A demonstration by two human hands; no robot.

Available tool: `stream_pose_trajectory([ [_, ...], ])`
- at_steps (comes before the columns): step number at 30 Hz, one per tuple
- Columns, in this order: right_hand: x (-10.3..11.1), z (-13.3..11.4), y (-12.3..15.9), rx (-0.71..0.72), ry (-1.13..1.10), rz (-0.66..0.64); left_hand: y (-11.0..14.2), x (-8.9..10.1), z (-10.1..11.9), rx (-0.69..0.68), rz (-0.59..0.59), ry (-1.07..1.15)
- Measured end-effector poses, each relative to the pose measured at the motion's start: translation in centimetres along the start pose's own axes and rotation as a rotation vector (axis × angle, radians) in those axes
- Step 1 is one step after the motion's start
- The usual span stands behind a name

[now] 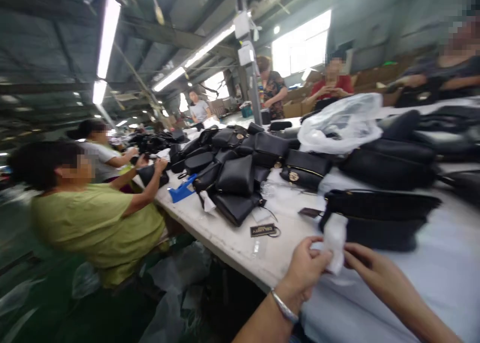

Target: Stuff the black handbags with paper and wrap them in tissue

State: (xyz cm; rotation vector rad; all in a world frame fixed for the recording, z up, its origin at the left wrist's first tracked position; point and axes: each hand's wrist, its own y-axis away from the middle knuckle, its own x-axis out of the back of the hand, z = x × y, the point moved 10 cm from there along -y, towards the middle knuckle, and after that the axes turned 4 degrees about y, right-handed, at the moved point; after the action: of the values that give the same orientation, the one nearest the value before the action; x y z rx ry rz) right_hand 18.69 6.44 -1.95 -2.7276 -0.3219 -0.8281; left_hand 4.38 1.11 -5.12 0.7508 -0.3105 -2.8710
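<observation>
My left hand (308, 264) pinches the lower left side of a white piece of thin wrapping paper (335, 240) between thumb and fingers. On its right side my right hand (365, 263) has its fingers closed at the paper's edge. The paper stands in front of the left end of a black zip bag (382, 220), which lies on the table in front of me. Whether the paper is wrapped around a part of the bag, I cannot tell. A dark hang tag (309, 212) lies by the bag's left end.
Black bags (234, 175) are heaped on the white table (225, 243). A loose hang tag (263, 230), a blue object (182, 189) and a clear plastic bag (341, 125) lie there too. A co-worker in a yellow-green shirt (101, 218) sits at the left; others work across the table.
</observation>
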Motion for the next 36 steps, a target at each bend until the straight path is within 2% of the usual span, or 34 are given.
stream_pose_trajectory([
  [1,-0.6,-0.6,0.2,-0.028,-0.061,-0.062,0.2,-0.3,0.2,0.006,-0.023,-0.018],
  [4,-1.6,-1.2,0.0,-0.099,-0.243,-0.053,0.2,-0.8,0.2,0.034,-0.082,-0.049],
  [6,-2.2,-0.8,-0.4,-0.124,-0.371,-0.023,0.2,-1.1,0.0,0.056,-0.117,-0.063],
  [9,-3.2,-0.2,-0.2,-0.170,-0.527,-0.054,0.4,-1.0,0.2,0.044,-0.122,-0.081],
  [13,-2.5,0.1,0.8,-0.285,-0.658,-0.027,0.7,-1.1,1.0,-0.012,-0.110,-0.131],
  [15,-2.1,-0.3,1.0,-0.310,-0.664,-0.005,0.8,-1.3,1.2,-0.033,-0.103,-0.161],
  [20,-2.1,-1.3,0.0,-0.291,-0.513,0.067,0.9,-1.8,1.5,-0.095,-0.079,-0.196],
  [23,-1.8,-1.7,-0.2,-0.244,-0.452,0.051,0.8,-1.9,1.5,-0.068,-0.079,-0.224],
  [25,-0.4,-2.5,0.1,-0.166,-0.357,0.028,0.6,-1.7,1.5,-0.034,-0.083,-0.248],
  [26,1.0,-2.8,0.3,-0.131,-0.290,0.053,0.4,-1.5,1.5,-0.019,-0.080,-0.263],
  [27,3.0,-3.0,0.6,-0.100,-0.206,0.116,0.2,-1.2,1.6,-0.004,-0.074,-0.281],
  [30,10.9,-4.1,1.0,0.006,0.110,0.416,-0.5,-0.3,2.3,0.012,-0.056,-0.351],
  [32,14.7,-5.0,0.1,0.101,0.327,0.521,-1.3,0.0,3.4,-0.038,-0.065,-0.422],
  [34,16.7,-5.2,-1.9,0.174,0.497,0.498,-2.0,-0.1,4.6,-0.108,-0.068,-0.508],
  [36,16.8,-4.7,-4.1,0.208,0.594,0.357,-2.5,-0.3,5.6,-0.165,-0.050,-0.605],
])
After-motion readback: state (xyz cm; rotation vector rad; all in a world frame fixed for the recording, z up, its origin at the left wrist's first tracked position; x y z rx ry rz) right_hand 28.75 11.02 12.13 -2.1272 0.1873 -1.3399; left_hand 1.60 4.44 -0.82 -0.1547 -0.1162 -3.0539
